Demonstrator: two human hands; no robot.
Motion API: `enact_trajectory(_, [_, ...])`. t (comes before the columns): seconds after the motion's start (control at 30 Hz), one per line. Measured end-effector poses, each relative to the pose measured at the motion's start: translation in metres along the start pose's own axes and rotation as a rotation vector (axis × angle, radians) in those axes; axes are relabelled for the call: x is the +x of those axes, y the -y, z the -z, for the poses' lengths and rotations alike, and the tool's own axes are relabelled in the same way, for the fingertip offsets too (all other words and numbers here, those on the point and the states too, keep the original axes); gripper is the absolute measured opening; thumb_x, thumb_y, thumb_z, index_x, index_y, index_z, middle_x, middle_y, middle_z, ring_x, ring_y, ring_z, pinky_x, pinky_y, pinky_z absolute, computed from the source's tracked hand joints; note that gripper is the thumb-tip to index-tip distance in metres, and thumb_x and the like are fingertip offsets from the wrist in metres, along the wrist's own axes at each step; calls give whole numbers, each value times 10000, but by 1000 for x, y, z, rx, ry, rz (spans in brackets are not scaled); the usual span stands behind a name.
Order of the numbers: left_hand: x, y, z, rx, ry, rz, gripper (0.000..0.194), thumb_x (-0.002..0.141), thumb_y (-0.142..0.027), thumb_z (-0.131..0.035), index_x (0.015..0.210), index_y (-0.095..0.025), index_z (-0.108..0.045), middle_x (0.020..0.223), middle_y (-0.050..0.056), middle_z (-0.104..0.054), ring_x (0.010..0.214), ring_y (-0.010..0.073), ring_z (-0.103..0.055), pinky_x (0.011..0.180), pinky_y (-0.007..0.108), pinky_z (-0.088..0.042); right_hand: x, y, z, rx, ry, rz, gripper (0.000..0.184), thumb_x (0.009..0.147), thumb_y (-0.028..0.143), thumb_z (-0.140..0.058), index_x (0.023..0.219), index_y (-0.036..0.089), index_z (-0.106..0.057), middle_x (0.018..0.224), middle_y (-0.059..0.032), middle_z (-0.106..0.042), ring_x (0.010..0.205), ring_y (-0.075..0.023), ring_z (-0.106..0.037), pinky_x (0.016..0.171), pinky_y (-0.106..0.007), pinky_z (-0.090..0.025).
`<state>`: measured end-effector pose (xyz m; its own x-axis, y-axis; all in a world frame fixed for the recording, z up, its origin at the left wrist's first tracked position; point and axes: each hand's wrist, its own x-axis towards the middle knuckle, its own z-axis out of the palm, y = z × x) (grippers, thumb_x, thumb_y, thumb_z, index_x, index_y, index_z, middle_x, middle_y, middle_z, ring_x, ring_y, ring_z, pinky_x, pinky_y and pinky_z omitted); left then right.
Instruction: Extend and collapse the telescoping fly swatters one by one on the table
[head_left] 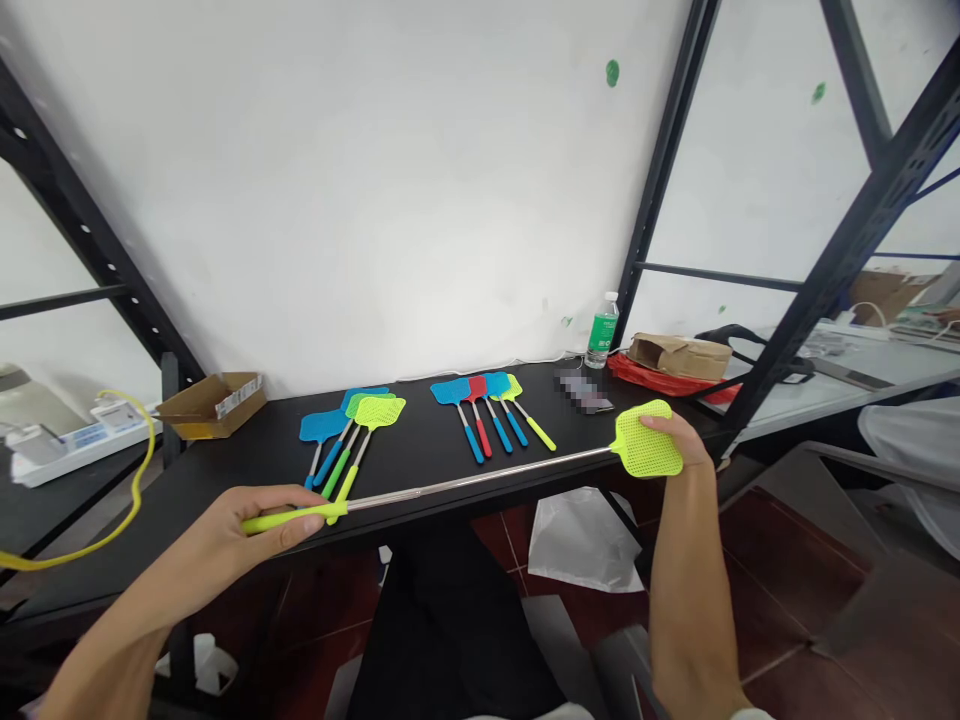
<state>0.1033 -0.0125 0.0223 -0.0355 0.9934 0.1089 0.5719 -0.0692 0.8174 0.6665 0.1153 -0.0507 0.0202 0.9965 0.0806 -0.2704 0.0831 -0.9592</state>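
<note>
A yellow-green fly swatter (480,483) with its telescopic metal rod drawn out long stretches between my two hands, over the front edge of the black table. My left hand (262,522) is closed round its handle. At the other end my right hand (681,440) pinches the mesh head, thumb on its face. Behind the left hand lie several fly swatters in a fanned group, among them a blue one (321,427) and a yellow-green one (379,411). Further right rests a second group, with a red swatter (478,390) among blue ones and a yellow-green one (525,405).
On the black table (277,420) stand an open cardboard box (214,405) at left and a water bottle (602,330) at the back right. A blurred-out flat item (583,392) lies near the bottle. Brown paper packaging (679,357) sits on a red bag (637,372). Metal rack posts flank the table.
</note>
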Motion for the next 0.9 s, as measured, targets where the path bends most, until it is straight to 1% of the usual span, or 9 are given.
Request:
enact_trajectory(0.1, [1,-5,-5,58,104,11,382,654,-534,-803,850,-207,-806,568,-14,-524,534,130,-385,481,226,-248,-1,2,4,-20,-19,-6,327,573,337,-860,824,162,-745,753,-147,-761,738,-389,-752,590,-472,-629])
enact_trajectory(0.17, [1,-7,-6,57,92,9,389,655,-542,-799,850,-206,-803,547,-22,-485,536,127,-351,489,234,-228,-2,3,5,-23,-32,-10,305,578,325,-860,820,179,-746,750,-137,-761,716,-382,-751,576,-466,-631])
enact_trajectory(0.37, [-3,-13,-5,37,101,-14,332,689,-515,-789,822,-211,-788,574,-31,-478,555,115,-346,511,227,-243,-2,5,-2,-3,-62,-14,293,545,329,-871,769,194,-739,763,-127,-766,731,-382,-750,588,-469,-629])
enact_trajectory(0.47, [-3,-10,-4,22,107,0,356,688,-536,-783,816,-203,-781,555,-36,-435,531,107,-308,489,228,-204,-1,6,-5,10,-70,-14,286,531,330,-870,741,193,-731,768,-123,-769,734,-377,-750,604,-471,-626])
enact_trajectory(0.53, [-1,-7,-5,30,113,-10,362,702,-545,-771,824,-204,-780,557,-33,-435,527,107,-296,481,229,-193,-1,7,-7,19,-71,-9,283,533,330,-863,741,191,-730,767,-123,-770,755,-381,-751,603,-464,-623])
enact_trajectory(0.63, [1,-5,-12,55,127,-59,348,735,-542,-747,840,-212,-781,582,-17,-493,529,115,-338,473,226,-221,-2,8,-16,21,-53,-10,292,537,330,-861,757,185,-737,768,-119,-772,746,-367,-752,571,-424,-613])
enact_trajectory(0.7, [2,-10,-21,65,145,-102,334,757,-538,-729,848,-222,-783,643,5,-578,563,137,-419,485,226,-274,-2,9,-27,19,-15,-23,292,554,343,-862,768,182,-744,782,-117,-776,723,-348,-753,557,-397,-607])
enact_trajectory(0.8, [3,-20,-38,68,188,-158,313,814,-523,-680,882,-239,-791,790,32,-692,706,194,-560,587,237,-392,-2,12,-48,5,70,-57,280,593,356,-866,781,180,-754,819,-117,-782,743,-342,-755,590,-389,-613])
enact_trajectory(0.9, [3,-27,-48,66,184,-166,334,835,-531,-652,901,-240,-802,841,41,-729,778,224,-600,666,257,-436,0,15,-65,-37,163,-88,290,630,352,-867,840,175,-772,858,-121,-785,777,-346,-756,616,-393,-617])
